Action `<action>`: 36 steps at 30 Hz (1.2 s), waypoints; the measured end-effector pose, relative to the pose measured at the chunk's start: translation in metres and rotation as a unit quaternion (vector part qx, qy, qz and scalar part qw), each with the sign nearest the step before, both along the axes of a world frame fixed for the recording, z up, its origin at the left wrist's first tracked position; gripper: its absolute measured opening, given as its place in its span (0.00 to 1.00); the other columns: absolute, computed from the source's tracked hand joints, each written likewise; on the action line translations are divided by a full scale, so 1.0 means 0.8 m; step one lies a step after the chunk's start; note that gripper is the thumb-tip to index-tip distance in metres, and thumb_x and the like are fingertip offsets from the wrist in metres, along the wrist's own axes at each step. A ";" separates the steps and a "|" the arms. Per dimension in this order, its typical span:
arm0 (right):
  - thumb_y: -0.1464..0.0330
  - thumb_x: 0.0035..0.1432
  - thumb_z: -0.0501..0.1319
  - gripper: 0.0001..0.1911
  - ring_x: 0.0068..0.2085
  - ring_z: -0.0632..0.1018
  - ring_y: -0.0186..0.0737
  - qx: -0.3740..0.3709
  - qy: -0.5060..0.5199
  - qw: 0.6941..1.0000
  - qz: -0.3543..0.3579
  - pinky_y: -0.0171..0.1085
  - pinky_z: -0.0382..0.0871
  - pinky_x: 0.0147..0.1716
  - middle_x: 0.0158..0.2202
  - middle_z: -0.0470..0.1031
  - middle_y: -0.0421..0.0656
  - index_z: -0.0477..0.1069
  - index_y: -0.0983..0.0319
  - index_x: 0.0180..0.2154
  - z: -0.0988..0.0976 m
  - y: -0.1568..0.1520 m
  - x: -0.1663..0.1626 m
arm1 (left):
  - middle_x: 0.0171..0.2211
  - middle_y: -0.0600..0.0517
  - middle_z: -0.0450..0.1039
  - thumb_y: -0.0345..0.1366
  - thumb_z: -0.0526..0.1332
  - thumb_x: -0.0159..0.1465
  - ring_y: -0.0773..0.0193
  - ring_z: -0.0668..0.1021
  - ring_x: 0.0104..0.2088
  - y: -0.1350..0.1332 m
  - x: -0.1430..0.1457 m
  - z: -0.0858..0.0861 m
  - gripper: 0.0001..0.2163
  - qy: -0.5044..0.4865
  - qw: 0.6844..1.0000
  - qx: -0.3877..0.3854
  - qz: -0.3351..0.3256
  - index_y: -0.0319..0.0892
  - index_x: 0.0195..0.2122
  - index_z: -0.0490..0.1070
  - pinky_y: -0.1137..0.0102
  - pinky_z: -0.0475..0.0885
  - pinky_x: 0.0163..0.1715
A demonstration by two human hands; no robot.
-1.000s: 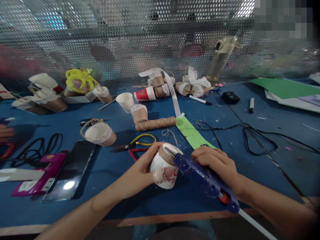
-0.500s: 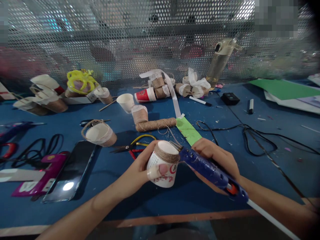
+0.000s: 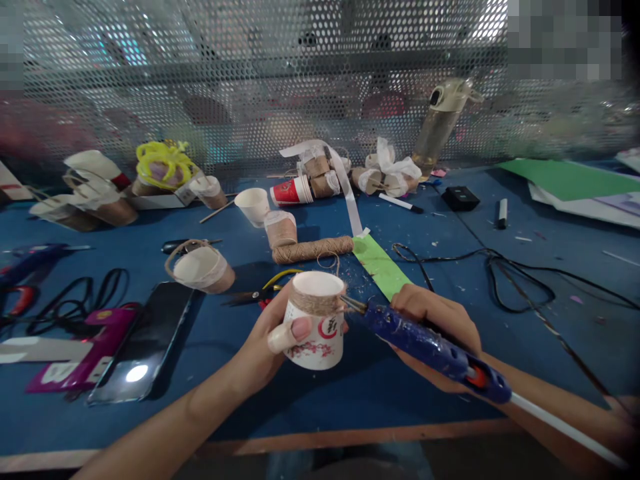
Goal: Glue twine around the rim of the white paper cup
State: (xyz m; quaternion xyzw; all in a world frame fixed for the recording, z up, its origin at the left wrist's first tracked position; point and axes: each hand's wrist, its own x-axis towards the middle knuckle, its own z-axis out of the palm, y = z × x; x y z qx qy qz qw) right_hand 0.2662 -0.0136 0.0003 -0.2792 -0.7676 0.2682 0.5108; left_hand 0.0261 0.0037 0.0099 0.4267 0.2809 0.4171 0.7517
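My left hand (image 3: 273, 327) is wrapped round a white paper cup (image 3: 320, 340) printed with pink blossoms. Brown twine (image 3: 315, 305) circles the cup just under its rim, and a loose strand runs from it toward the twine roll (image 3: 314, 249) behind. In my right hand (image 3: 440, 320) is a blue glue gun (image 3: 425, 340) with a white glue stick out of its rear. Its metal nozzle points left, close to the twine band; whether it touches I cannot tell. Scissors (image 3: 255, 295) lie partly hidden behind my left hand.
A phone (image 3: 145, 347) with its light reflection lies left, near a twine-handled cup (image 3: 203, 267). Several wrapped cups stand at the back, with red cups (image 3: 290, 191) and a water bottle (image 3: 440, 123). A green strip (image 3: 383, 263) and black cable (image 3: 500, 267) lie right.
The cup has shifted slightly left and turned, showing more of its printed front. My right hand and the glue gun have moved a little right and down.
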 end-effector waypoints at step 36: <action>0.78 0.54 0.53 0.13 0.24 0.60 0.31 -0.019 -0.073 0.996 -0.043 0.33 0.52 0.24 0.23 0.54 0.36 0.52 0.59 0.24 -0.015 0.002 0.002 | 0.53 0.46 0.73 0.44 0.67 0.56 0.48 0.73 0.52 0.001 -0.008 -0.017 0.27 0.116 0.982 0.107 0.101 0.46 0.57 0.66 0.60 0.67 0.52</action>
